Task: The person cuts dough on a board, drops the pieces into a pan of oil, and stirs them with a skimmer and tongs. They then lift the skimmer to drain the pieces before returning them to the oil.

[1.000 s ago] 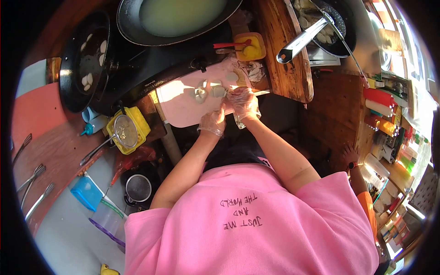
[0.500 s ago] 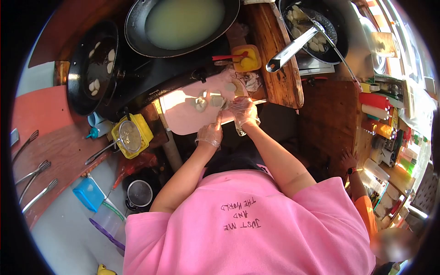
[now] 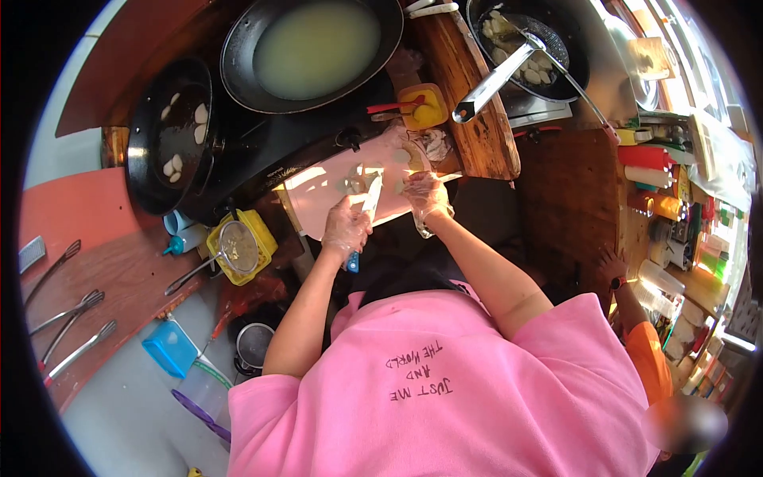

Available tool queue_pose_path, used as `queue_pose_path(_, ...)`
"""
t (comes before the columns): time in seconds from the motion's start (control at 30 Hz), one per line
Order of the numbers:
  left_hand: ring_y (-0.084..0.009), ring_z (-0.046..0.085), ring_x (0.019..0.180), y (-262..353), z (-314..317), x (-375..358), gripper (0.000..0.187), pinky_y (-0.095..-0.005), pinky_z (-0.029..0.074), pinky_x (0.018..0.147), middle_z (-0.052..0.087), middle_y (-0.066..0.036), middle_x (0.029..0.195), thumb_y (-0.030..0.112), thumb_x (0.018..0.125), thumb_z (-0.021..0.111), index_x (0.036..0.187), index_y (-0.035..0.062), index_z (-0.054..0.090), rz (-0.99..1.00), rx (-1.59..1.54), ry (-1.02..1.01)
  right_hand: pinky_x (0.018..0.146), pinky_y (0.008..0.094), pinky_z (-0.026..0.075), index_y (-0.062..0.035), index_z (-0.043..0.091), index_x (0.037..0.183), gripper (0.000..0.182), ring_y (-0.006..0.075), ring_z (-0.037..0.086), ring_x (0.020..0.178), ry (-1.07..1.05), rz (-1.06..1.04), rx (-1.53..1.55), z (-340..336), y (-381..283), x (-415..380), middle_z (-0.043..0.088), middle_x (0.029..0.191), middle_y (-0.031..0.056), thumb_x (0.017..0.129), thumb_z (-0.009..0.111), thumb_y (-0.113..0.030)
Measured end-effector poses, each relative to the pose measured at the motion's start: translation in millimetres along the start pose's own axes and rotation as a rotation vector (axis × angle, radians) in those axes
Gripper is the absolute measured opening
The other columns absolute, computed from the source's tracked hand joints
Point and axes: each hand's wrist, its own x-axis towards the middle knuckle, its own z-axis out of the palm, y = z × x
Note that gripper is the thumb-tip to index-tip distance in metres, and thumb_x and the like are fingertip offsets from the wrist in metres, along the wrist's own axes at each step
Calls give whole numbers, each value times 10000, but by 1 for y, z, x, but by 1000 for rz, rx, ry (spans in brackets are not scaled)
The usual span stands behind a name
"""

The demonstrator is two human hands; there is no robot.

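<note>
My left hand [image 3: 347,225], in a clear plastic glove, is closed around a knife [image 3: 373,193]. Its pale blade points up over the pink cutting board [image 3: 314,199], and the blue handle end shows below the palm. My right hand [image 3: 427,199], gloved too, is at the board's near right edge with fingers curled down; whatever lies under them is hidden. Just beyond the blade sits a pale piece of food [image 3: 355,184], possibly dough. A tan curved piece [image 3: 414,156] lies beyond my right fingers.
A large pan of cloudy liquid [image 3: 318,49] stands behind the board. Left is a dark pan [image 3: 169,135] with pale pieces; right, a wok [image 3: 556,79] with a strainer. A yellow tub [image 3: 424,107] sits behind. A co-worker's hand [image 3: 610,269] is at right.
My left hand, earlier pointing at a piece on the board, has drawn back left and now holds the knife. My right hand stays in nearly the same place. The view has shifted slightly.
</note>
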Motion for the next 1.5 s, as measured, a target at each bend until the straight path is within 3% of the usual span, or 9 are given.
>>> queue_pose_path(0.37,-155,575,476,-14,-31,15,428,-313,495,428,611,-90,675,29,890,608,1311,95,573,-20,-138,-13,694,294,537,-51,672,1008,285,155,657,752,107,69,54,9,-29,-12,694,892,64,753,782,-115)
queue_pose_path(0.43,-241,669,617,-45,-49,29,386,-372,566,597,654,-134,766,98,883,613,1267,134,639,520,627,424,692,303,532,-67,694,1037,308,166,660,738,104,92,69,5,-44,-15,704,888,70,763,779,-179)
queue_pose_path(0.53,-292,702,789,-29,-66,10,343,-387,576,741,683,-143,984,196,891,597,1223,172,679,339,1151,542,826,332,515,-113,675,1183,435,220,678,899,-10,72,-57,3,-64,-18,702,1034,114,776,745,-249)
queue_pose_path(0.6,-293,695,899,-30,-73,11,357,-399,573,791,646,-123,1199,252,921,568,1264,196,649,255,1228,450,988,427,438,-204,632,1284,507,237,614,1130,144,-642,-512,2,-69,-29,648,1226,92,795,718,-303)
queue_pose_path(0.73,-314,630,1088,-43,-76,29,417,-409,537,909,595,-134,1315,273,926,574,1334,185,585,354,1299,484,1066,618,310,-316,584,1342,481,193,509,1293,-62,-440,-922,10,-94,-28,572,1363,-8,877,584,-439)
queue_pose_path(0.9,-308,551,1236,-11,-62,18,412,-408,472,1015,530,-128,1415,272,921,593,1312,142,605,315,1225,477,806,374,557,-210,624,1284,402,282,681,1010,-151,-397,-629,5,-77,-4,680,1219,21,933,523,-378)
queue_pose_path(1.07,-284,613,1140,-32,-52,33,346,-406,482,995,650,-126,1238,240,911,600,1231,114,634,641,1149,440,737,381,560,-136,649,1240,369,245,688,956,109,-438,-786,27,-30,44,702,1176,-4,874,649,-184)
queue_pose_path(1.13,-282,633,1086,-25,-36,40,294,-408,491,968,686,-128,1122,217,919,589,1176,83,643,733,1087,429,725,346,564,-81,657,1191,315,218,693,946,-49,97,223,6,-70,9,706,1122,17,880,639,-127)
queue_pose_path(1.5,-365,664,944,38,6,67,286,-455,533,826,691,-180,1018,95,845,680,1120,23,649,862,657,159,785,320,551,-57,614,1221,294,168,651,958,-350,-96,1011,-13,-64,-21,661,1116,62,930,615,-91)
